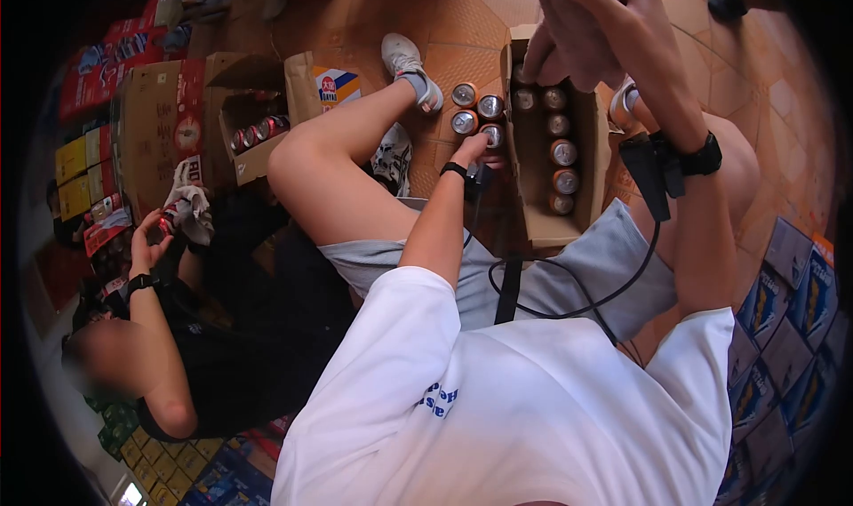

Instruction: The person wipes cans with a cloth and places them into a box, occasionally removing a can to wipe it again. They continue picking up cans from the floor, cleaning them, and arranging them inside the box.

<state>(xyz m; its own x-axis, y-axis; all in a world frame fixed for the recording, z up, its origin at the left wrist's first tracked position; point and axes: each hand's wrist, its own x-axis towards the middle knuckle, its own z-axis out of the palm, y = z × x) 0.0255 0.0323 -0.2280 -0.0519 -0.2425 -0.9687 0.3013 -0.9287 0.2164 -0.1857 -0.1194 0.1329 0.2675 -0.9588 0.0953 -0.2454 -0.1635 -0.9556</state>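
My left hand point(481, 153) is closed around the nearest of several orange-sided drink cans point(464, 122) standing upright on the tiled floor. That can point(491, 135) shows its silver top beside my fingers. Just to the right, between my legs, an open cardboard box point(536, 211) contains more upright cans point(563, 153) in a row along its right side. My right hand point(613, 13) is raised over the far end of the box, gripping a greyish-pink cloth point(577, 39) that hides part of the cans there. Whether anything is inside the cloth cannot be seen.
At left, a co-worker in black holds a pale cloth point(191, 206) and a red can. Another open carton point(258, 164) with cans lies beyond my left knee. Stacked blue cartons point(786, 284) stand at right. A black cable point(569, 315) loops across my lap.
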